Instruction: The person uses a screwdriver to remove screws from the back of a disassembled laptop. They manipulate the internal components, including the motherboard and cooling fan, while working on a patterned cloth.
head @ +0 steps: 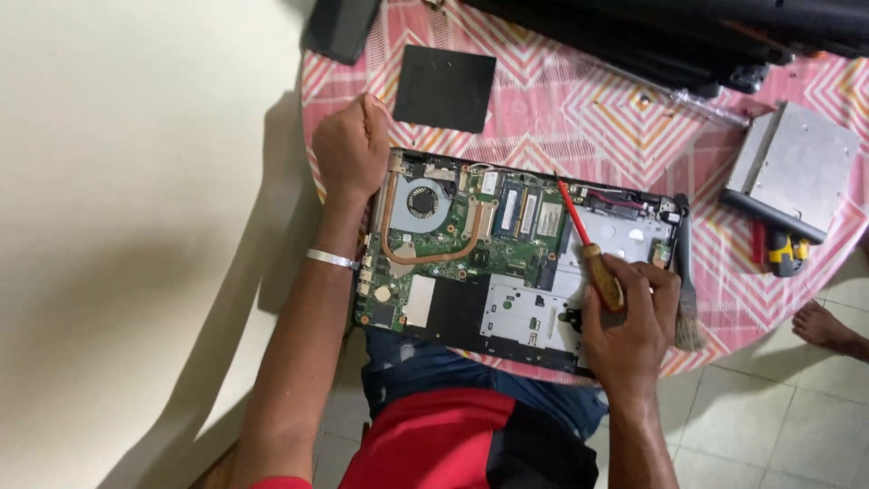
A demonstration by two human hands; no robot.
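- I see an opened laptop (507, 263) lying flat on a round table with a pink patterned cloth (579, 109); I use the laptop as my landmark for all places.
- My left hand (351, 149) sits on the far left corner of the laptop, the fingers curled into a loose fist and pressing on the edge; I cannot tell if something small is inside the fist.
- A metal bracelet (331, 260) is around my left wrist, just beside the left edge of the laptop.
- My right hand (629, 317) is over the near right part of the laptop, the fingers closed around the wooden handle of a screwdriver (590, 249).
- The screwdriver has a red shaft; it is tilted, and its tip points toward the far edge of the laptop, near the memory slots.
- Inside the laptop, a round fan (422, 201) with a copper pipe (434, 256) is in the left part, close to my left hand.
- A brush (685, 276) lies just beside the right edge of the laptop, touching my right fingers.
- A black square cover (444, 88) lies beyond the far left corner of the laptop.
- A grey metal drive (795, 163) lies well to the right of the laptop.
- A bare foot (828, 328) of another person is on the tiled floor, further right of the laptop.
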